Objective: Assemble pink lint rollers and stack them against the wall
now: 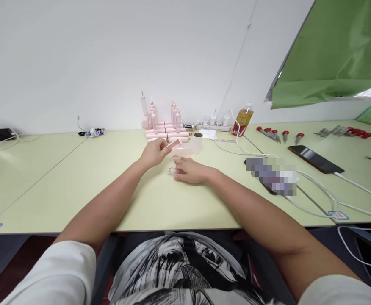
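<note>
My left hand (pixel 153 153) pinches a pale pink, open-sided box-like piece (pixel 173 145) just above the table. Low over the tabletop, my right hand (pixel 192 170) has its fingers curled round one end of a small clear bottle (pixel 172 170) lying on its side. A small round pinkish piece (pixel 175 158) sits by its index finger. Beyond the hands are a clear plastic tray or box (pixel 183 150) and an upright whitish roll (pixel 197 144) with a brown core. Several pink slim bottles (pixel 178 120) stand behind, on and among stacked pink tubes (pixel 156 135).
At the right lie a phone (pixel 315 159) on a white cable, another blurred-out device (pixel 269 176) and several red-handled tools (pixel 285 136). A drink bottle (pixel 243 120) stands near a power strip (pixel 214 126) by the wall. Bundled cable (pixel 92 133) rests at the left.
</note>
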Available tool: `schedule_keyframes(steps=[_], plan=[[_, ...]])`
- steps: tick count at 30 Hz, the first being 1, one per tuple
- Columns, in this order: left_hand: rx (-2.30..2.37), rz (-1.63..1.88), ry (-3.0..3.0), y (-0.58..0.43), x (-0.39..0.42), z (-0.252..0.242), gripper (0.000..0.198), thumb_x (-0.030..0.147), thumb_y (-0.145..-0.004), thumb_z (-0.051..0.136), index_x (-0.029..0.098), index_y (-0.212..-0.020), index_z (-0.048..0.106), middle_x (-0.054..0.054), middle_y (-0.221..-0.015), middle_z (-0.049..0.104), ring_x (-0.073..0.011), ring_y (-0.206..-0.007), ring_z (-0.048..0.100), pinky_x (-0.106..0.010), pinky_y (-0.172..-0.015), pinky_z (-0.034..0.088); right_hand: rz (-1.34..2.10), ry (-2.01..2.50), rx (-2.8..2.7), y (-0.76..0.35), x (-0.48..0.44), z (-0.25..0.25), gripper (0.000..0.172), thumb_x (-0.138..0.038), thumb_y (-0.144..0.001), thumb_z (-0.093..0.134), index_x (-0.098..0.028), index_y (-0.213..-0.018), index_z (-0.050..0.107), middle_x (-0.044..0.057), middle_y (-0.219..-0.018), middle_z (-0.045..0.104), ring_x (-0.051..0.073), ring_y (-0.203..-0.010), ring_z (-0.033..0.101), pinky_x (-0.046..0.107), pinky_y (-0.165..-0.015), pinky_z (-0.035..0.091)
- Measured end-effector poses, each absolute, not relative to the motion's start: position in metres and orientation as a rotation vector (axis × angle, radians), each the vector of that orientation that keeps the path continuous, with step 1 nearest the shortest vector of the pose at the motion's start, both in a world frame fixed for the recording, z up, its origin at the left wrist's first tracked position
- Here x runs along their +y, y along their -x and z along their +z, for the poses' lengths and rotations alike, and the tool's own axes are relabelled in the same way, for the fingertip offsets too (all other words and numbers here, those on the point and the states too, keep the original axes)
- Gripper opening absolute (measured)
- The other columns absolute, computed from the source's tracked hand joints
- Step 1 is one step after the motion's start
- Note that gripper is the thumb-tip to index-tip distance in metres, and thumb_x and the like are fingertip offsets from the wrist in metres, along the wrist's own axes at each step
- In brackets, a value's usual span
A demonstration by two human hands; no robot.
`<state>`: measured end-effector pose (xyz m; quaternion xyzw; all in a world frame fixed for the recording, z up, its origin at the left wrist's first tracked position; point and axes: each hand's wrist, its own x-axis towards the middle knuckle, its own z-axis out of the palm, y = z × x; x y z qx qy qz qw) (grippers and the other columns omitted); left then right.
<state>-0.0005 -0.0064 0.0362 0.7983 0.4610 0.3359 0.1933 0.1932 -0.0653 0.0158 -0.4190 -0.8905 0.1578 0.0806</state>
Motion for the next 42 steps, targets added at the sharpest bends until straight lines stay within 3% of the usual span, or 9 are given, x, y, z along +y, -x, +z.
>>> schedule_keyframes(steps=[7, 12, 17, 21, 26, 29, 33, 38, 42], plan=[[1.278, 0.739, -2.854, -0.039, 0.027, 0.019, 0.01, 0.025, -0.079, 0.065, 0.016, -0.084, 0.067, -0.014, -0.105, 0.06, -0.0314, -0.103, 0.052, -0.044, -0.085, 0.036, 0.534, 1.27, -2.737, -0.19, -0.076, 0.019, 0.028, -0.042, -0.091, 0.052, -0.016, -0.08, 0.06, 0.019, -0.152, 0.037, 0.04, -0.138, 0.032, 0.059, -0.107, 0.024], [1.287, 0.605, -3.001, -0.052, 0.028, 0.008, 0.014, 0.02, -0.079, 0.061, 0.017, -0.086, 0.073, -0.014, -0.117, 0.059, -0.0336, -0.114, 0.045, -0.049, -0.092, 0.033, 0.55, 1.2, -2.718, -0.19, -0.08, 0.02, 0.026, -0.04, -0.09, 0.053, -0.017, -0.077, 0.058, 0.015, -0.134, 0.054, 0.035, -0.125, 0.045, 0.052, -0.101, 0.033], [1.219, 0.578, -3.067, -0.051, 0.033, 0.006, 0.014, 0.023, -0.078, 0.063, 0.019, -0.086, 0.074, -0.012, -0.122, 0.058, -0.0322, -0.116, 0.045, -0.048, -0.094, 0.034, 0.521, 1.117, -2.683, -0.194, -0.071, 0.014, 0.024, -0.039, -0.088, 0.054, -0.017, -0.078, 0.057, 0.013, -0.12, 0.059, 0.031, -0.112, 0.051, 0.044, -0.094, 0.038], [1.193, 0.591, -3.038, -0.048, 0.036, 0.005, 0.014, 0.026, -0.079, 0.064, 0.019, -0.087, 0.072, -0.012, -0.122, 0.058, -0.0317, -0.115, 0.046, -0.047, -0.093, 0.036, 0.529, 1.112, -2.631, -0.197, -0.064, 0.01, 0.023, -0.037, -0.086, 0.057, -0.018, -0.075, 0.053, 0.01, -0.1, 0.061, 0.025, -0.095, 0.054, 0.037, -0.082, 0.041], [1.12, 0.73, -2.961, -0.039, 0.031, 0.011, 0.016, 0.025, -0.081, 0.062, 0.019, -0.094, 0.069, -0.012, -0.12, 0.058, -0.0309, -0.112, 0.048, -0.047, -0.093, 0.037, 0.511, 1.071, -2.553, -0.2, -0.062, 0.009, 0.022, -0.036, -0.085, 0.059, -0.018, -0.074, 0.052, 0.01, -0.101, 0.06, 0.024, -0.095, 0.052, 0.035, -0.08, 0.041], [1.055, 0.928, -2.802, -0.03, 0.015, 0.022, 0.018, 0.026, -0.091, 0.049, 0.019, -0.091, 0.065, -0.01, -0.104, 0.062, -0.0252, -0.098, 0.054, -0.041, -0.086, 0.041, 0.444, 1.034, -2.48, -0.201, -0.065, 0.013, 0.021, -0.035, -0.087, 0.058, -0.018, -0.075, 0.054, 0.01, -0.101, 0.06, 0.023, -0.092, 0.052, 0.034, -0.08, 0.04], [0.867, 0.937, -2.492, -0.015, -0.024, 0.034, 0.042, 0.044, -0.1, 0.03, 0.018, -0.084, 0.06, -0.005, -0.079, 0.062, -0.0174, -0.074, 0.056, -0.031, -0.069, 0.043, 0.369, 1.061, -2.391, -0.2, -0.075, 0.022, 0.016, -0.033, -0.087, 0.058, -0.017, -0.082, 0.057, 0.007, -0.088, 0.06, 0.021, -0.084, 0.052, 0.032, -0.077, 0.038], [0.734, 0.737, -2.392, 0.005, -0.051, 0.029, 0.034, 0.051, -0.09, 0.054, 0.02, -0.103, 0.061, -0.003, -0.088, 0.068, -0.0154, -0.074, 0.06, -0.026, -0.067, 0.044, 0.513, 1.153, -2.349, -0.2, -0.085, 0.03, 0.024, -0.038, -0.087, 0.057, -0.018, -0.075, 0.055, 0.0, -0.07, 0.054, 0.014, -0.066, 0.046, 0.027, -0.064, 0.033], [0.899, 0.86, -2.284, 0.025, -0.038, 0.029, 0.037, 0.053, -0.088, 0.054, 0.018, -0.097, 0.062, 0.0, -0.074, 0.063, -0.0124, -0.061, 0.053, -0.025, -0.058, 0.04, 0.698, 1.209, -2.254, -0.21, -0.084, 0.031, 0.026, -0.043, -0.086, 0.056, -0.017, -0.08, 0.057, 0.0, -0.076, 0.056, 0.013, -0.066, 0.045, 0.025, -0.061, 0.032]])
